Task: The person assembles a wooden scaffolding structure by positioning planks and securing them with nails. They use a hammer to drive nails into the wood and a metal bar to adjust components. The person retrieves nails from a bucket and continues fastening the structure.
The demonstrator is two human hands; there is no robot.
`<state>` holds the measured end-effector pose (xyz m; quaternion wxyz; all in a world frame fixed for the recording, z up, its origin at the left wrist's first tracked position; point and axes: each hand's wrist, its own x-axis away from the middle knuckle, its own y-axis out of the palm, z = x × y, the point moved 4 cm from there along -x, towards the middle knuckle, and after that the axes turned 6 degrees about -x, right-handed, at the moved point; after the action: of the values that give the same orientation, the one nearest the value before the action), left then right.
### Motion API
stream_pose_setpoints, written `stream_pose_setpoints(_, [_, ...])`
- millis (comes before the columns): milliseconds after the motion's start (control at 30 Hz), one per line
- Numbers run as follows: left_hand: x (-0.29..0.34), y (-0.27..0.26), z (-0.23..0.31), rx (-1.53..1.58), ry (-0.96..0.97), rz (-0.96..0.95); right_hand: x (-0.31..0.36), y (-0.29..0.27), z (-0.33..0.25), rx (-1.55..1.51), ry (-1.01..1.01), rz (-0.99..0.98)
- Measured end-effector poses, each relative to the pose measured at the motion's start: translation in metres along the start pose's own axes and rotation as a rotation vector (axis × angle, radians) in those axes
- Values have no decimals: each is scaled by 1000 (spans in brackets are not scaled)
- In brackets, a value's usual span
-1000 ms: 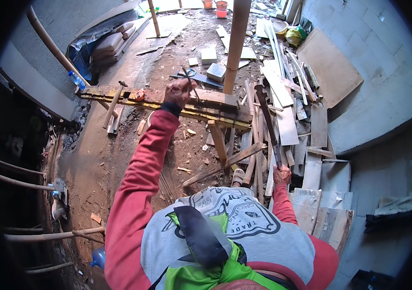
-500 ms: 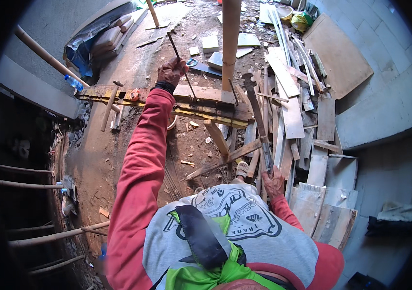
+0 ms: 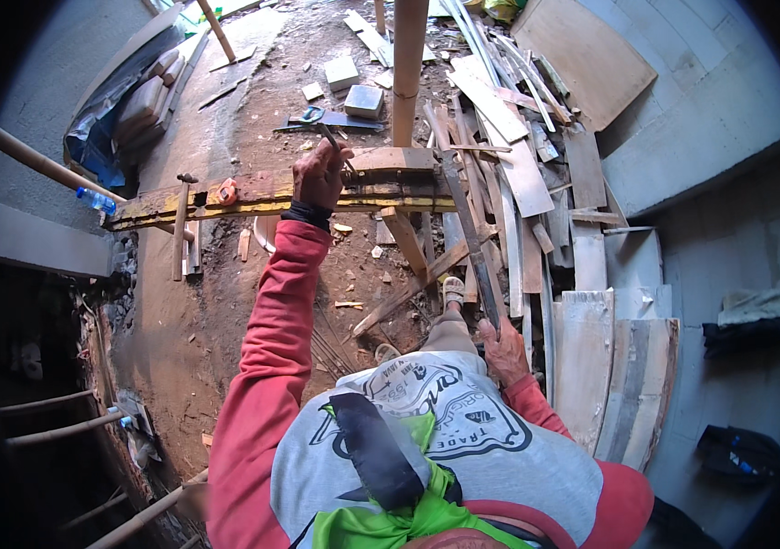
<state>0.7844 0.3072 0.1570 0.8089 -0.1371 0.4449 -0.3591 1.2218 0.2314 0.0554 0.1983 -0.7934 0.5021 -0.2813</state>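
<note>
My left hand (image 3: pixel 318 177) is closed around a thin metal rod (image 3: pixel 330 137) above a wooden beam (image 3: pixel 252 203) with yellow edges. The rod slants past my fingers toward a paler board (image 3: pixel 394 159) lying on the beam; its lower part is hidden behind the hand. My right hand (image 3: pixel 504 352), lower and to the right, grips the near end of a long, flat metal bar (image 3: pixel 474 238). The bar's far end reaches the beam's right end. Farther left, a hammer (image 3: pixel 181 224) and an orange tape measure (image 3: pixel 228 190) rest on the beam.
A bamboo post (image 3: pixel 405 82) rises behind the beam. Wood offcuts (image 3: pixel 522 169) are heaped at the right. A handsaw (image 3: pixel 344 120) and grey blocks (image 3: pixel 364 102) lie beyond. A water bottle (image 3: pixel 97 199) sits by the beam's left end; a plank brace (image 3: pixel 422 288) slants below.
My view has shifted, and the scene sits farther left and higher. The rod in my left hand has tipped and looks shorter. The metal bar's far end has come down to the beam's right end.
</note>
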Motion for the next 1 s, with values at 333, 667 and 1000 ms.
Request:
stream_pose_setpoints(333, [-3, -2, -17, 5, 75, -28, 36, 47, -1, 176, 23, 117])
stream_pose_setpoints(667, [34, -14, -9, -16, 209, 40, 35, -30, -114, -439, 386, -299])
stream_pose_setpoints(1000, [-10, -12, -37, 242, 112, -154, 38, -18, -29, 142, -71, 163])
